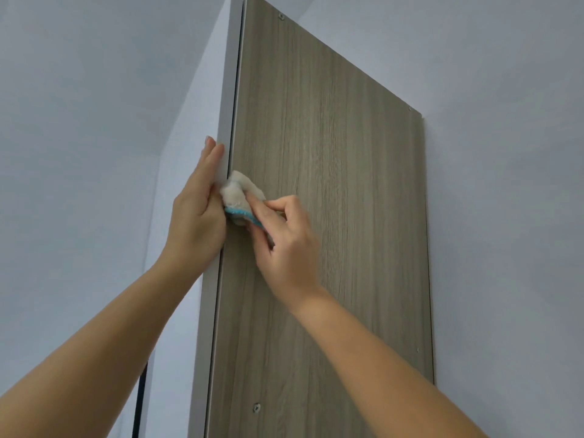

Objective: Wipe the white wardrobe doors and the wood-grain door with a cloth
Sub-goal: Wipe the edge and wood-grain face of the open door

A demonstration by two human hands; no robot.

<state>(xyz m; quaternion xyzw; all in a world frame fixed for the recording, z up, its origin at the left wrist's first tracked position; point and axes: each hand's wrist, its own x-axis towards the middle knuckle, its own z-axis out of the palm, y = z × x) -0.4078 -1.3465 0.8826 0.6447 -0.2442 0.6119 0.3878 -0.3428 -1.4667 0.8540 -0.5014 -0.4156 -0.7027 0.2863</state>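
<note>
Both forearms, bare, enter from the lower edge and reach upward toward the work surface.

Left hand (pixel 197 210): seen from the back, fingers straight and pressed together, lying along the white edge strip (pixel 229 90) that borders the wood-grain door (pixel 347 184) on its left. The fingertips point upward. The thumb is not visible, so its position cannot be told. The inner side of this hand touches the cloth (pixel 240 191).

Right hand (pixel 284 245): fingers curled, thumb and forefinger pinching the cloth from its right side, the other fingers bent in beneath. The hand lies over the face of the wood-grain door.

Cloth: off-white and fluffy, bunched, with a blue trim along its lower edge. It sits between the two hands, against the left margin of the wood-grain door, just beside the white edge strip, at roughly mid-height of the visible panel.

Wood-grain door: grey-brown, vertical grain, seen from below at a steep angle. One screw head (pixel 256 408) sits near its lower left, another (pixel 281 16) near the top edge.

A narrow dark gap (pixel 140 406) shows at lower left beside a plain white surface (pixel 94 121); whether this is a wardrobe door or a wall cannot be told. A white wall (pixel 505 153) lies beyond the door to the right.
</note>
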